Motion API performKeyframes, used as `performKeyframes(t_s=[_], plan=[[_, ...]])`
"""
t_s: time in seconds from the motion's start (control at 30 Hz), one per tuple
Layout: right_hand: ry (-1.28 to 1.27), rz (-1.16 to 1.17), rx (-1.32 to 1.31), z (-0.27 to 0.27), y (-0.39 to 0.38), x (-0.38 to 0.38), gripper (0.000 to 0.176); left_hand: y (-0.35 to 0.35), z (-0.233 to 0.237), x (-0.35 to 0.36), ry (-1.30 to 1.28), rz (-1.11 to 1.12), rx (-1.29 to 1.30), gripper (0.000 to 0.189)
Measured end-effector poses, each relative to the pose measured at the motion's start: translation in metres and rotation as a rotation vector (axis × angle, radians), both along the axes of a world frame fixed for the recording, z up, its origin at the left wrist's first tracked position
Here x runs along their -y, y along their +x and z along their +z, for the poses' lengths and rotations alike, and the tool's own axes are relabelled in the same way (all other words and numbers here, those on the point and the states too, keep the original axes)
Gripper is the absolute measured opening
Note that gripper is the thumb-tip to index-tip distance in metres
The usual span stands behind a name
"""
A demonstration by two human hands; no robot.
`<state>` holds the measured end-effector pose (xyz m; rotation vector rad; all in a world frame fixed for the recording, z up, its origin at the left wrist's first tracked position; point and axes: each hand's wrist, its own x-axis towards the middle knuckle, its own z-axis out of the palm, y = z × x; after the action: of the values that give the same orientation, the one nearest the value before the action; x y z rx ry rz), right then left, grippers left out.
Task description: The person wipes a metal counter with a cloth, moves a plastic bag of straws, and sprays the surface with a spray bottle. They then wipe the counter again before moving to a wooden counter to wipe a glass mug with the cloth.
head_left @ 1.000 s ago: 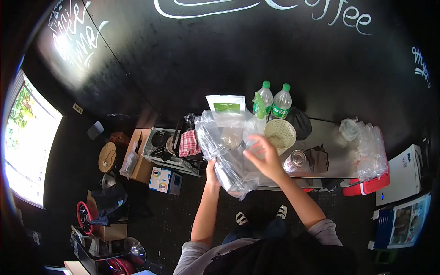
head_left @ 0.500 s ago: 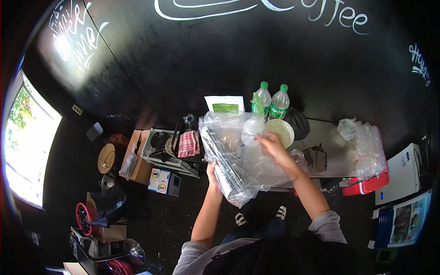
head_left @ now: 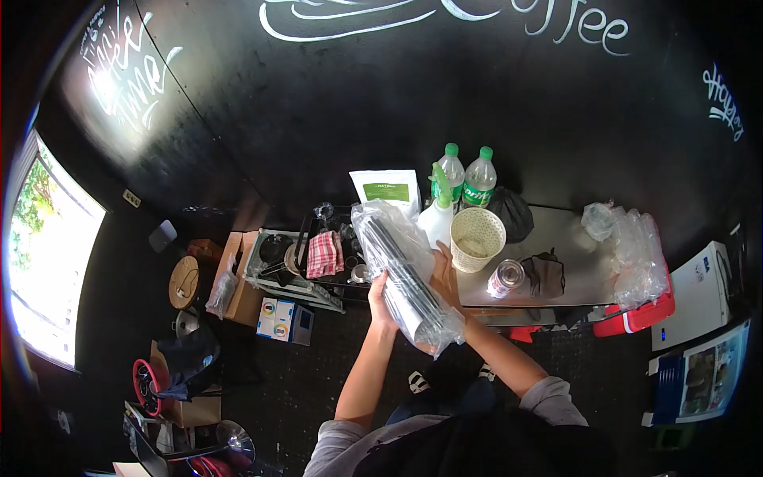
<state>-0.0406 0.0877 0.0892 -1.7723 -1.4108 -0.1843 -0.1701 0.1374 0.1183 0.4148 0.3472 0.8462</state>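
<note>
A clear plastic bag (head_left: 409, 282) holds a bundle of long, thin, dark rods that look like straws. It hangs tilted in front of me, above the near edge of the counter. My left hand (head_left: 382, 304) grips its left side, thumb up along the plastic. On the other side my right hand (head_left: 445, 280) presses against the bag, its fingers partly hidden behind it. Just beyond that hand stand a white spray bottle (head_left: 436, 220) with a green head and a cream perforated bin (head_left: 478, 238).
Two green-capped bottles (head_left: 479, 179) and a white matcha pouch (head_left: 385, 188) stand along the wall. A can (head_left: 505, 278) is on the steel counter (head_left: 584, 274). A checked cloth (head_left: 325, 254) lies left, and plastic-wrapped cups (head_left: 636, 258) sit at right.
The loose, spread plastic has been gathered around the bundle. My right hand has come down and left onto the bag's side, bringing the bin and spray bottle into fuller view.
</note>
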Motion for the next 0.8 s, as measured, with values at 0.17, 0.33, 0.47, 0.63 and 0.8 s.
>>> performKeyframes(t_s=[0.17, 0.33, 0.47, 0.63, 0.8], plan=[[-0.040, 0.362, 0.249, 0.022, 0.024, 0.004, 0.044, 0.004, -0.006, 0.001, 0.016, 0.032, -0.038, 0.050], [-0.423, 0.795, -1.140, 0.048, 0.035, 0.007, 0.040, 0.006, -0.011, 0.001, 0.054, -0.085, -0.113, 0.055], [-0.543, 0.642, -1.824, 0.080, 0.046, 0.024, 0.062, 0.016, -0.037, -0.004, 0.315, -0.007, -0.346, 0.046], [-0.493, 0.552, -1.347, 0.068, 0.034, 0.034, 0.070, 0.026, -0.026, 0.003, 0.707, 0.184, -0.597, 0.033], [-0.330, 0.536, -1.351, 0.062, 0.034, 0.042, 0.062, 0.036, 0.006, 0.002, 1.140, 0.411, -1.154, 0.022]])
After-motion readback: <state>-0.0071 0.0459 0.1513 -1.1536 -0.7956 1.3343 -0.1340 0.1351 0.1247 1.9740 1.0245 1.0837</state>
